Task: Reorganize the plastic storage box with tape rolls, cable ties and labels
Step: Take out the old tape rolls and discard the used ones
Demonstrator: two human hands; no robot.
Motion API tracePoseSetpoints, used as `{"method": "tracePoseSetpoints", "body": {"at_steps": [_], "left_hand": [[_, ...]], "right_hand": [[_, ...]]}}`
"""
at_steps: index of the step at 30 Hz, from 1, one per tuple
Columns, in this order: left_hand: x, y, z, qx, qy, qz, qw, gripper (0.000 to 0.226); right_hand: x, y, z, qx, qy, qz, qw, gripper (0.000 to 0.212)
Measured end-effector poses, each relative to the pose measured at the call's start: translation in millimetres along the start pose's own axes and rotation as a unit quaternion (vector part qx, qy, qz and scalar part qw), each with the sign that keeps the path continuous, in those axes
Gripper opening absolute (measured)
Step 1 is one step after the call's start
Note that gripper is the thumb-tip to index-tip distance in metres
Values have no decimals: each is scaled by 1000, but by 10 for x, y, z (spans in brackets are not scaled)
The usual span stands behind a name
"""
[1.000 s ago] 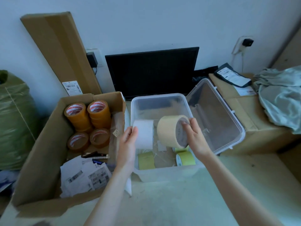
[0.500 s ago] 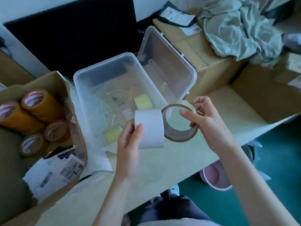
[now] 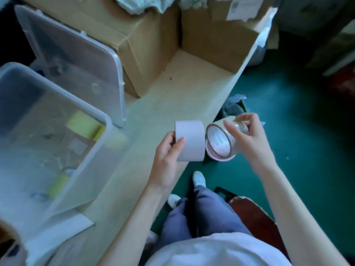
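My left hand grips a white roll by its side, over the table's front edge. My right hand holds a wide beige tape roll just to the right of it, fingertips curled over the rim, out past the table edge above the floor. The two rolls almost touch. The clear plastic storage box stands at the left with yellow-green rolls and small bits inside. Its clear lid leans behind it.
Closed cardboard boxes stand at the back of the table, with an open cardboard box at the back right. Below the edge are a green floor, a pink tub under the beige roll, my legs and a dark chair.
The view has swung right and down. Both hands have carried their rolls from over the box rightwards to the table's front edge, the beige roll now beyond it.
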State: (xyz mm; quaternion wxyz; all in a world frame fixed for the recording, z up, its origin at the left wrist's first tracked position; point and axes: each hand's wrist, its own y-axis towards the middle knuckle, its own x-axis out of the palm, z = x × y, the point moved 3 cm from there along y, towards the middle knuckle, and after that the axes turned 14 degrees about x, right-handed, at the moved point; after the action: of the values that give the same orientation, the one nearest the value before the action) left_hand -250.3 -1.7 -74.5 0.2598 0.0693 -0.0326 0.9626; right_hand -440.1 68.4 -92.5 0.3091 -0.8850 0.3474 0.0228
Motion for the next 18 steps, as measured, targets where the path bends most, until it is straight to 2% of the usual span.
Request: {"method": "tracePoseSetpoints", "body": {"at_steps": [3, 5, 10, 12, 14, 18], "left_hand": [[243, 144, -241, -42, 3, -37, 998, 16], [402, 238, -444, -62, 18, -58, 996, 10], [887, 498, -998, -123, 83, -104, 983, 22], [1076, 600, -1219, -152, 140, -130, 970, 28], [1283, 725, -1478, -191, 203, -148, 949, 24], [1518, 882, -1918, -248, 238, -142, 928, 19]], "right_hand": [[-227, 256, 411, 34, 27, 59, 997, 5], [-349, 451, 669, 63, 36, 93, 993, 5], [-611, 968, 1181, 85, 10, 140, 986, 10], [-708, 1152, 1348, 103, 19, 150, 983, 12], [-831, 1358, 1524, 131, 37, 158, 978, 13], [-943, 1671, 1797, 176, 68, 162, 969, 14]]}}
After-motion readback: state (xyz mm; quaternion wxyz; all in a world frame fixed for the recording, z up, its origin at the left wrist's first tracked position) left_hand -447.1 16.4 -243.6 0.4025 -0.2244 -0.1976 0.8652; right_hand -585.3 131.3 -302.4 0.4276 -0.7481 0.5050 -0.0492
